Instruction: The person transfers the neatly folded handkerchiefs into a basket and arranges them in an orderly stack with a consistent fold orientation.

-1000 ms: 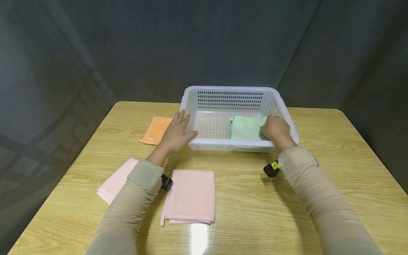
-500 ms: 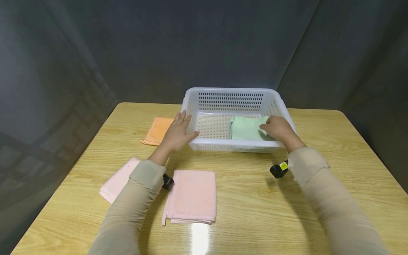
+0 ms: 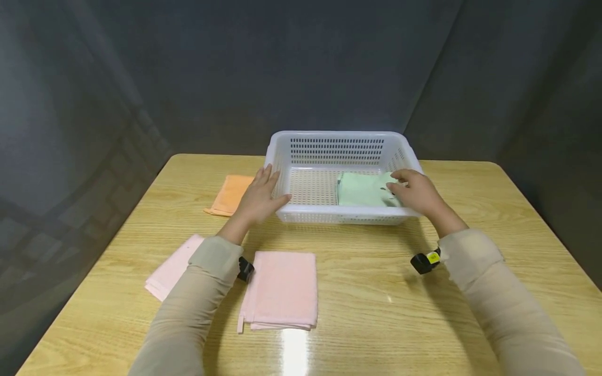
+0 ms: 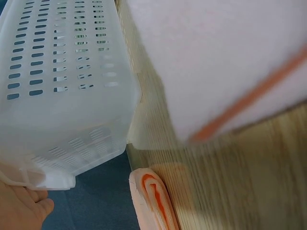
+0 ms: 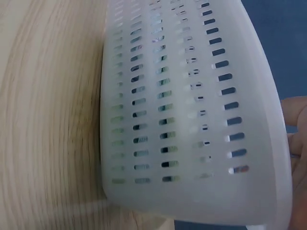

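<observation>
My left hand (image 3: 259, 200) rests at the left rim of a white plastic basket (image 3: 324, 210), its fingers straight and spread. In the left wrist view part of that hand (image 4: 21, 211) shows at the basket's rim. Inside the basket, towards the right, lies a folded light green towel (image 3: 359, 189). My right hand (image 3: 417, 192) is over the basket's right end beside this towel, thumb and fingers apart with nothing visible between them. Whether its fingertips touch the towel is hard to tell. The right wrist view shows mainly the slotted basket wall (image 5: 187, 120), with that hand (image 5: 298, 153) partly cut off.
A folded orange towel (image 3: 232, 194) lies left of the basket, partly behind my left hand. Two folded pink towels lie nearer me: one pink towel (image 3: 287, 290) beside my left wrist, another pink towel (image 3: 176, 263) partly under my left forearm. Dark walls enclose the wooden table (image 3: 367, 313).
My right hand has loosened from the green towel's right side and shifted slightly right, its fingers opening. My left hand stays at the basket's left rim.
</observation>
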Demonstrator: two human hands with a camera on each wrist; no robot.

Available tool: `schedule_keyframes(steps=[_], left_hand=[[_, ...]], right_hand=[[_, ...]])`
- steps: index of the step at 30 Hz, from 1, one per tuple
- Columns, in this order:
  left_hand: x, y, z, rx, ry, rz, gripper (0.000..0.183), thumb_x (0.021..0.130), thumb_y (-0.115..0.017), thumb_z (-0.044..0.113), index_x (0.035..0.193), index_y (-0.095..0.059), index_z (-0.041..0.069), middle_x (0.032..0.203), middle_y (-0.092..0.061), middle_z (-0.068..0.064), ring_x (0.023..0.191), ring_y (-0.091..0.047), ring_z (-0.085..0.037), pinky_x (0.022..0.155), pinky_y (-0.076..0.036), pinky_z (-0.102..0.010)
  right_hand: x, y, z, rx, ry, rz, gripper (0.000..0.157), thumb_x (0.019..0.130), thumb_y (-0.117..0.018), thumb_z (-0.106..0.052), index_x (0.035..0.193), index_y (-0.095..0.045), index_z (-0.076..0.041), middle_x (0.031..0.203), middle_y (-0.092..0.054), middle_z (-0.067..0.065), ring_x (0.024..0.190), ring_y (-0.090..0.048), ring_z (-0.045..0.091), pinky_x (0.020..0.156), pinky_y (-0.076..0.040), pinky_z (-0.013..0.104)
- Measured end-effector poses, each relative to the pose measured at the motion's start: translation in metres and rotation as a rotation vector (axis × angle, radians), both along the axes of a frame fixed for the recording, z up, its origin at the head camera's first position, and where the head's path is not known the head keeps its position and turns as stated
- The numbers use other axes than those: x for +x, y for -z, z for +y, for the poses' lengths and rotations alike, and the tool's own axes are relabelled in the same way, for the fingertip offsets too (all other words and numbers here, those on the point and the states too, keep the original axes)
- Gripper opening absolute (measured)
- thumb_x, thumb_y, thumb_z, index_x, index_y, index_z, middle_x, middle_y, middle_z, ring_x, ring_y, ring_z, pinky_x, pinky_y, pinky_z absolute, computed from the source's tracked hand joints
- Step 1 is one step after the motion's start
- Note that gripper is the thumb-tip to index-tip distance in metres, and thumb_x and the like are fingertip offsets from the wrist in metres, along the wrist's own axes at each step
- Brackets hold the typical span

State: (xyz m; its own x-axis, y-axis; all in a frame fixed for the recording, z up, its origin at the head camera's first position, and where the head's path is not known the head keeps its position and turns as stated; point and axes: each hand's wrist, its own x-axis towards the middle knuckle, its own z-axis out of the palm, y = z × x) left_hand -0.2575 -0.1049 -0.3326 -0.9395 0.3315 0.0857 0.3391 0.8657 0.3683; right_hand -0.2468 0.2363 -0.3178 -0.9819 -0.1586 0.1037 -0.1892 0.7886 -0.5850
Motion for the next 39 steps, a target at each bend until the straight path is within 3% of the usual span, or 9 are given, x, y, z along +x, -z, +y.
schedule_keyframes(steps=[8, 16, 29, 39], left_hand=[[0.0, 0.001, 0.0, 0.0, -0.003, 0.005, 0.073, 0.084, -0.04, 0.05, 0.138, -0.018, 0.005, 0.143, -0.001, -0.01, 0.129, 0.008, -0.021, 0.101, -0.008, -0.044], [-0.001, 0.002, 0.0, 0.0, -0.003, 0.009, 0.072, 0.084, -0.041, 0.049, 0.137, -0.019, 0.005, 0.143, -0.002, -0.01, 0.129, 0.006, -0.024, 0.101, -0.008, -0.043], [-0.001, 0.001, 0.001, 0.019, -0.003, 0.001, 0.072, 0.084, -0.041, 0.049, 0.137, -0.019, 0.005, 0.143, -0.002, -0.009, 0.129, 0.007, -0.021, 0.101, -0.007, -0.042], [0.0, 0.001, 0.0, 0.016, -0.007, 0.004, 0.072, 0.084, -0.042, 0.048, 0.137, -0.019, 0.005, 0.143, -0.002, -0.009, 0.129, 0.005, -0.024, 0.101, -0.008, -0.042]], right_hand=[[0.011, 0.001, 0.012, -0.005, 0.013, 0.057, 0.05, 0.086, -0.049, -0.031, 0.122, -0.042, 0.003, 0.126, -0.036, 0.026, 0.111, -0.033, 0.042, 0.086, -0.028, 0.056], [0.018, 0.01, 0.023, 0.07, -0.123, 0.11, 0.063, 0.084, -0.052, -0.034, 0.128, -0.031, 0.006, 0.132, -0.022, 0.029, 0.12, -0.011, 0.045, 0.09, -0.01, 0.06], [0.021, 0.016, 0.034, 0.124, -0.084, -0.018, 0.087, 0.085, -0.045, -0.046, 0.134, 0.0, 0.009, 0.139, 0.01, 0.025, 0.125, 0.012, 0.037, 0.095, 0.004, 0.056], [0.019, 0.018, 0.032, 0.157, -0.069, -0.034, 0.094, 0.082, -0.047, -0.05, 0.134, 0.009, 0.005, 0.14, 0.013, 0.018, 0.126, 0.006, 0.037, 0.095, -0.006, 0.057]])
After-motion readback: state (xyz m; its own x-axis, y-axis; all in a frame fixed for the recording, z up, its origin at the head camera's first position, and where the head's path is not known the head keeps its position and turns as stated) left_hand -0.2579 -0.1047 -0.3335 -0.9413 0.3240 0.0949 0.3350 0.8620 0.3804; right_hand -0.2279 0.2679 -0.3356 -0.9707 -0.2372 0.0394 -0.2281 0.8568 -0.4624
